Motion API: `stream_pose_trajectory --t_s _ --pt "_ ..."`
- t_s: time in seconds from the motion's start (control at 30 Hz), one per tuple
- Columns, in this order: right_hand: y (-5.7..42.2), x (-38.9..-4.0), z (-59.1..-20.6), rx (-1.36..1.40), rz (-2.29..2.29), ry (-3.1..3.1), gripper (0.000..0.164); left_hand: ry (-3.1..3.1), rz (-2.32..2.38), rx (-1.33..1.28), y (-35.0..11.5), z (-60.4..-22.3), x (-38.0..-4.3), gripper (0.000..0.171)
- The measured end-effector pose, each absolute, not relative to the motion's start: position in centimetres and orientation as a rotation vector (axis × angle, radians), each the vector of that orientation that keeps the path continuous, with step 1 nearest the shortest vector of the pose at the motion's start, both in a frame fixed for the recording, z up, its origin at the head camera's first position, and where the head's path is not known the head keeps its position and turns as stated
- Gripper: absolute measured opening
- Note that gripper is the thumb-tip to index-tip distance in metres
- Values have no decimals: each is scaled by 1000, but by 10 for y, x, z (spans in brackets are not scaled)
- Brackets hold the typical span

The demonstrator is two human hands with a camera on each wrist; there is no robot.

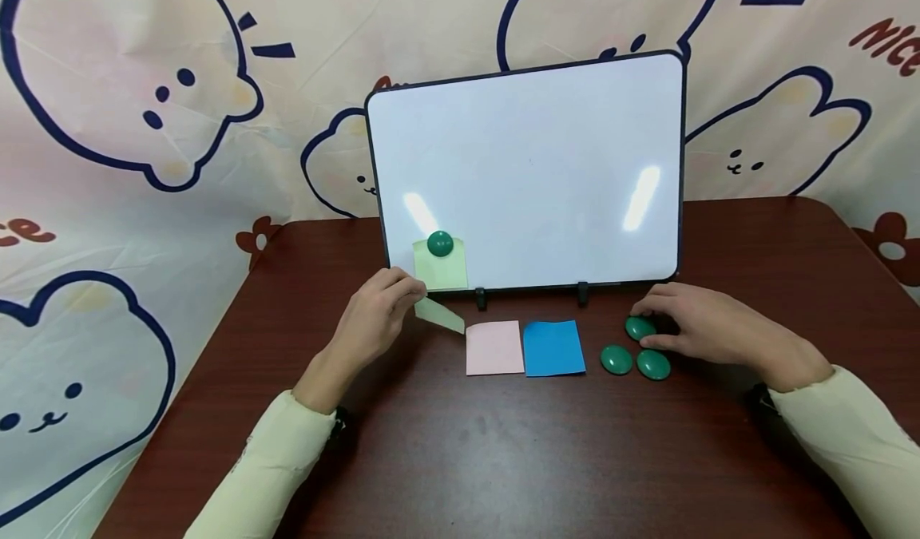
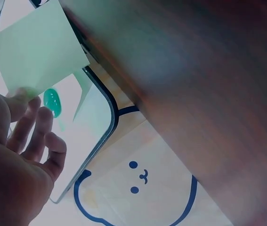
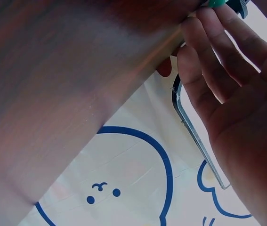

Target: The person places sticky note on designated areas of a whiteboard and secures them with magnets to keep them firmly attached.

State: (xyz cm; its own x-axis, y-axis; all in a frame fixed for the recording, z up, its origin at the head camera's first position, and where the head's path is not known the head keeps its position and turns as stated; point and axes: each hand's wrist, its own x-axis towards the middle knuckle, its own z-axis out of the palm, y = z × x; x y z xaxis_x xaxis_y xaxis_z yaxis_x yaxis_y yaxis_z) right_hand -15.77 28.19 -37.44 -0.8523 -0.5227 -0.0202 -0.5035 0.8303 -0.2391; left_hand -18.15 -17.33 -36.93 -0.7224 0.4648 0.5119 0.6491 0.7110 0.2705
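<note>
Between thumb and fingers my left hand pinches a pale green sticky note, held by one edge just below the whiteboard's lower left corner; the left wrist view shows this sticky note broadside. On the whiteboard, another green sticky note sits at the lower left under a round green magnet. My right hand grips a green magnet at the table with thumb and fingers. Two more magnets, one left and one right, lie just in front of it.
A pink sticky note and a blue sticky note lie side by side on the dark wooden table. Small black feet support the board's lower edge. Behind stands a cartoon-printed cloth.
</note>
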Motion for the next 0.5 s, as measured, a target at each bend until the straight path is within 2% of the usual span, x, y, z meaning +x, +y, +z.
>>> stream_pose_trajectory --t_s 0.3,0.5 --pt "283 -159 -374 -801 -387 2951 36 -2486 -714 -835 -169 -368 -181 13" --pt "283 -159 -375 -812 -379 2960 36 -2500 -835 -794 -164 -368 -181 7"
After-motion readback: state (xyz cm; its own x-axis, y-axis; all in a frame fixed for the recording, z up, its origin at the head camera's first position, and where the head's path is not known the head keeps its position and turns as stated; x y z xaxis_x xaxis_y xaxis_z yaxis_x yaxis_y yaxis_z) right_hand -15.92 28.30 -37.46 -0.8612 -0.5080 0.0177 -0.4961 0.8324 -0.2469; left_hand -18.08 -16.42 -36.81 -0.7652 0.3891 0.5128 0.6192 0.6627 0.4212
